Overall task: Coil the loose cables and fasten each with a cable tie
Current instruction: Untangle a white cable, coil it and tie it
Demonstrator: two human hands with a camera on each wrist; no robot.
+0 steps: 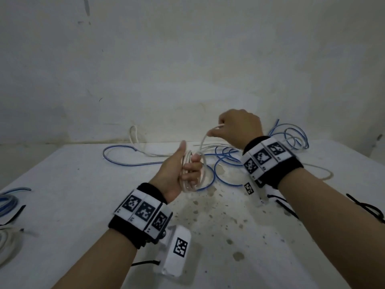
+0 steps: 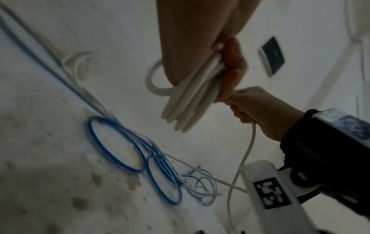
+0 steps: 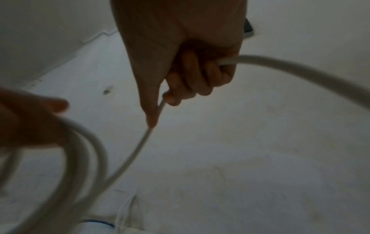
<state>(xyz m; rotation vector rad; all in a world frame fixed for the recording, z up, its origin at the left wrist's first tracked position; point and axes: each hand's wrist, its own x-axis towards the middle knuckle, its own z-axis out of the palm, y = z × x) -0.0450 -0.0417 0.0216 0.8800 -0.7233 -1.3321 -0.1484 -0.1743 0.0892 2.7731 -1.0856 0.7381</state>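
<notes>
My left hand (image 1: 187,163) grips a coil of white cable (image 1: 194,180) above the middle of the table, thumb up; the left wrist view shows several white loops (image 2: 190,98) under its fingers (image 2: 233,63). My right hand (image 1: 235,128), raised behind and to the right, holds the same white cable's free run (image 1: 203,140) in curled fingers. In the right wrist view that cable (image 3: 138,152) passes through the right hand (image 3: 192,82) down to the loops (image 3: 86,152). Loose blue cable (image 1: 210,163) lies tangled on the table beneath both hands.
More blue loops (image 1: 291,136) lie at the back right, and a white cable end (image 1: 133,134) leans against the wall. Coiled bundles (image 1: 8,203) sit at the left edge. Black cable ties (image 1: 366,207) lie at the right. The white table (image 1: 83,205) is stained in the middle.
</notes>
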